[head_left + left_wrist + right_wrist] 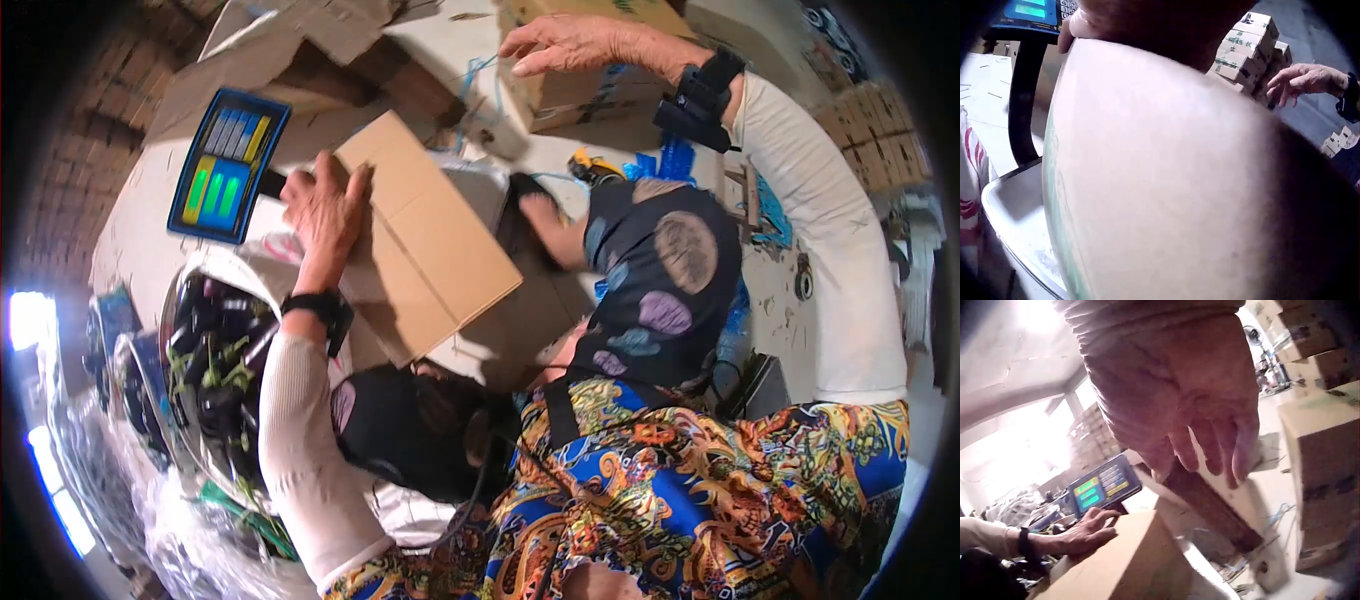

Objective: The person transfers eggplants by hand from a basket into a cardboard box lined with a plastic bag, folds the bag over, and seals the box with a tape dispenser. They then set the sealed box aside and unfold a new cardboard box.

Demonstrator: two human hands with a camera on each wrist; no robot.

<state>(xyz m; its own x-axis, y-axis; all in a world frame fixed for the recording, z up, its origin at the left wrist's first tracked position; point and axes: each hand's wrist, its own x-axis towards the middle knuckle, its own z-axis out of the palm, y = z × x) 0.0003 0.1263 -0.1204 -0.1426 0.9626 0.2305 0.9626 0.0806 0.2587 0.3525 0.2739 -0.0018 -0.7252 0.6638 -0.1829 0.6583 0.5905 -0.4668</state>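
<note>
A closed cardboard box point(430, 245) sits on the pale platform point(1022, 206) of a scale, partly visible in the left wrist view. My left hand point(325, 215) rests at the box's left edge, its fingers spread and slightly bent; in the right wrist view this hand point(1085, 537) lies by the box's point(1116, 562) top edge. The scale's display point(225, 165), with lit green numbers, stands just beyond it. My right hand point(575, 45) is raised away from the box and holds nothing. Its fingers hang loosely apart in the right wrist view.
Dark eggplants point(215, 370) fill a lined container at the left. Another cardboard box point(600, 90) stands near my right hand, and open cardboard point(270, 60) lies at the upper left. A tape roll point(804, 277) is on the floor at the right. Stacked boxes point(1094, 437) line the background.
</note>
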